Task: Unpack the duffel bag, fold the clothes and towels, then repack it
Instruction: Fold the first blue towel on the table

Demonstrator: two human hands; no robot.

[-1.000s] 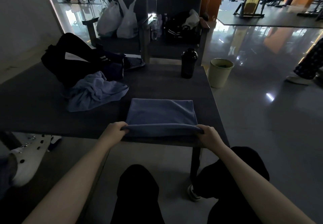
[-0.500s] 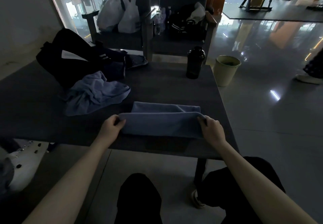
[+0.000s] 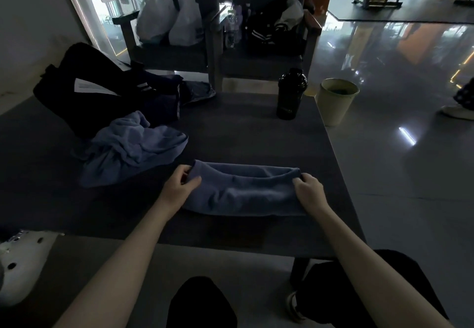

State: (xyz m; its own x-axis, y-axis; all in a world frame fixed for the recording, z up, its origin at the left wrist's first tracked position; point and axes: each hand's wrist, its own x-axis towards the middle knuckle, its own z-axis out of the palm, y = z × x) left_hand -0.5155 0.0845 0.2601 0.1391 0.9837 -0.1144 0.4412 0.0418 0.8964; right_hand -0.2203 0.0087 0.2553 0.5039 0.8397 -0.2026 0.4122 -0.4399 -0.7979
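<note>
A blue towel (image 3: 243,192) lies folded into a long narrow band on the dark table (image 3: 230,138) in front of me. My left hand (image 3: 180,186) pinches its far left corner. My right hand (image 3: 309,190) pinches the far right corner, and the folded edge between them sags a little. A second blue towel (image 3: 133,148) lies crumpled to the left. Behind it the black duffel bag (image 3: 84,84) sits open, with dark clothes (image 3: 161,97) spilling out of it.
A black shaker bottle (image 3: 291,94) stands at the table's far right. A pale bin (image 3: 336,101) stands on the floor beside it. Two chairs behind the table hold white plastic bags (image 3: 170,15) and dark clothing (image 3: 272,22). White shoe (image 3: 23,263) at lower left.
Both hands lifted the towel's near edge and carried it away from me over the rest, folding the towel in half to a narrower band. The camera tilted slightly down.
</note>
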